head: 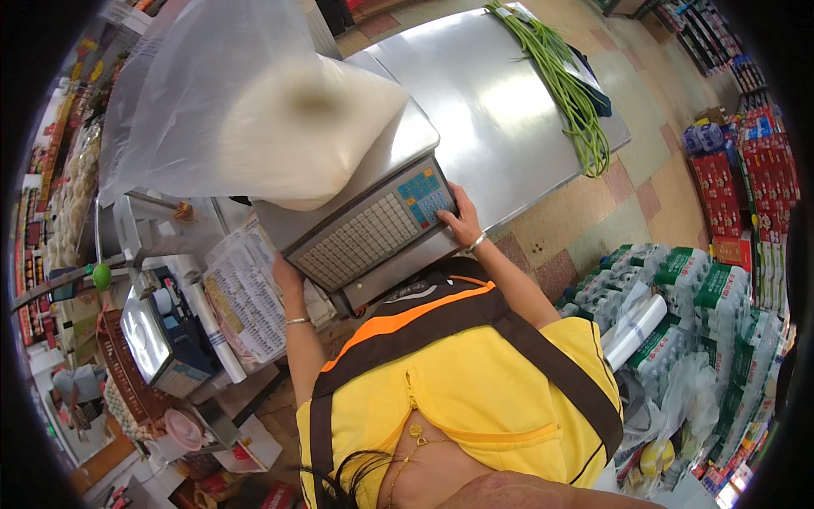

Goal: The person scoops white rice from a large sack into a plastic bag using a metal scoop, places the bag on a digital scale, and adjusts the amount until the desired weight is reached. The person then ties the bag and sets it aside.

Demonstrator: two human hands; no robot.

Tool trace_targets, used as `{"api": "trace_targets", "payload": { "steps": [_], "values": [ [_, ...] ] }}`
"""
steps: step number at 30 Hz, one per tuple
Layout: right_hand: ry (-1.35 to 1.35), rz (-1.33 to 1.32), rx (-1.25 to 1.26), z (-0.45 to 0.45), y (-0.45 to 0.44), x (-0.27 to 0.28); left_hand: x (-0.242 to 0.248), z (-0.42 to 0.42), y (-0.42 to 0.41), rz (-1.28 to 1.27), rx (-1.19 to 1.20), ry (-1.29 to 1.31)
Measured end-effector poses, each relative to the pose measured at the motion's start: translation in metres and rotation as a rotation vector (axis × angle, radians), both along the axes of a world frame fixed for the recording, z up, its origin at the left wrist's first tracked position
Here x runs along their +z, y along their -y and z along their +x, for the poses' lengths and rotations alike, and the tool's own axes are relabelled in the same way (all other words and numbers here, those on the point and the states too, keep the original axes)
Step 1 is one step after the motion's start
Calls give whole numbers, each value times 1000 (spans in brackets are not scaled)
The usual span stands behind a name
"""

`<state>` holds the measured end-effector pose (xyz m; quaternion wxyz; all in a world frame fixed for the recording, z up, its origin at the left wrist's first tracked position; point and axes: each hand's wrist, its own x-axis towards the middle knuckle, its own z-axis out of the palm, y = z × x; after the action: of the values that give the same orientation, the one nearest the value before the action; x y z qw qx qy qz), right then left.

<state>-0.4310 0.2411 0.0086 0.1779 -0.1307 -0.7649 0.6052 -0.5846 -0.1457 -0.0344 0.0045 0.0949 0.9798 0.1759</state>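
Note:
A label-printing weighing scale (356,238) stands before me, its keyboard of pale and blue keys facing me. My right hand (463,219) is at the scale's right end, its thumb on the blue number keys and its fingers around the edge. At the other end, my left hand (287,277) touches the left corner, with its fingers mostly hidden. A large translucent plastic bag (280,127) rests on the scale's platform and hangs over its far left side. Its whitish contents are blurred and cannot be made out.
Right of the scale, a steel table (470,95) bears a bundle of long green stalk vegetables (559,83). A chart sheet (248,292), a plastic-film roll (216,331) and a second scale (159,337) are at left. Shrink-wrapped bottle packs (680,318) stand on the right.

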Motion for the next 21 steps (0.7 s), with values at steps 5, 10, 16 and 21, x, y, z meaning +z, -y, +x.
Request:
{"api": "trace_targets", "payload": {
  "steps": [5, 10, 16, 21],
  "values": [
    [8, -2, -15, -1, 1, -1, 3, 1, -3, -9, 47, 5],
    [-29, 43, -23, -1, 2, -2, 2, 1, -3, -53, 73, 20],
    [-41, 17, -9, 1, 1, -3, 8, 3, -5, 0, 42, -8],
    [-32, 15, -1, 0, 0, -2, 7, 1, -4, -7, 34, -12]
  ]
}}
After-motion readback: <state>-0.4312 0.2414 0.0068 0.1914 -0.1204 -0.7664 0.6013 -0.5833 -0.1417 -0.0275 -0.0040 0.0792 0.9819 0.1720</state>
